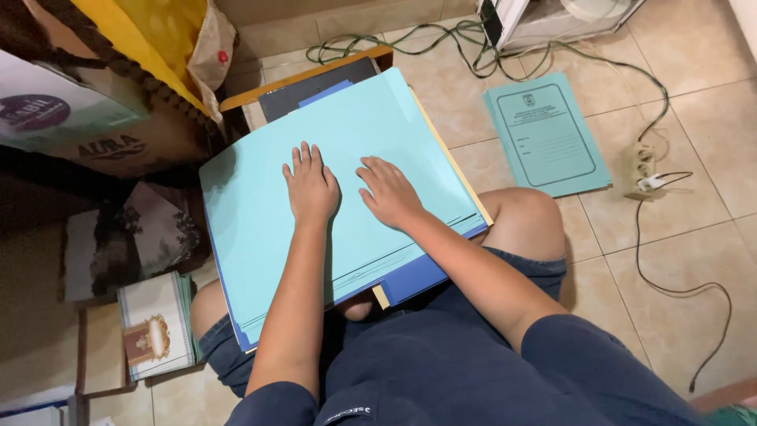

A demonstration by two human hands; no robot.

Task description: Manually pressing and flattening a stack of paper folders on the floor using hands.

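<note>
- At the far left a cardboard box [95, 118] sits on the floor with a yellow bag [158, 31] slumped above it, and below them lies a small booklet [158, 327] with a gold emblem on its cover.
- A stack of light-blue folders [260, 237] rests across the person's lap, tilted so its near corner points toward the left knee; darker blue and cream sheets peek from its lower edge.
- The left hand [310, 185] lies flat on the top folder, palm down, fingers spread a little and pointing away from the body — it grips nothing.
- Just beside it the right hand [389, 192] also rests palm down on the same folder, fingers loosely splayed and angled toward the left hand (the two are close but not touching).
- Past the top of the stack a dark tray with a wooden rim [315, 83] shows, partly covered by the folders.
- On the tiled floor to the right lies a single teal folder [546, 134] with a printed frame, well apart from the lap stack.
- Farther right, a power strip [644, 167] sits on the tiles — cables [670, 288] trail from it.
</note>
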